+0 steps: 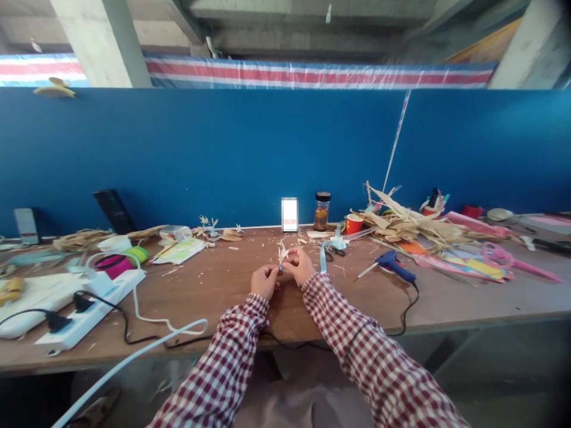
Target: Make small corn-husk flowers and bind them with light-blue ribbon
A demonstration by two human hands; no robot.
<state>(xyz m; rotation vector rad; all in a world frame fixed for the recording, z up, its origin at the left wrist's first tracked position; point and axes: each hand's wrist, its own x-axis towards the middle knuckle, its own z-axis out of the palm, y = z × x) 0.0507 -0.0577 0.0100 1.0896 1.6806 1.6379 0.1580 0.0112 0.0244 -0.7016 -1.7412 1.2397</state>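
Here, both hands meet at mid-table: the left hand (264, 280) is curled shut and the right hand (300, 266) pinches a small straw piece (282, 254) between them. Just right lie a pale ribbon (323, 257), scissors (333, 252) and a blue glue gun (395, 265); a straw heap (405, 224) sits farther right.

Two hands: left hand (264, 280), right hand (300, 266). One straw piece (282, 254), one glue gun (394, 264), one jar (322, 211).
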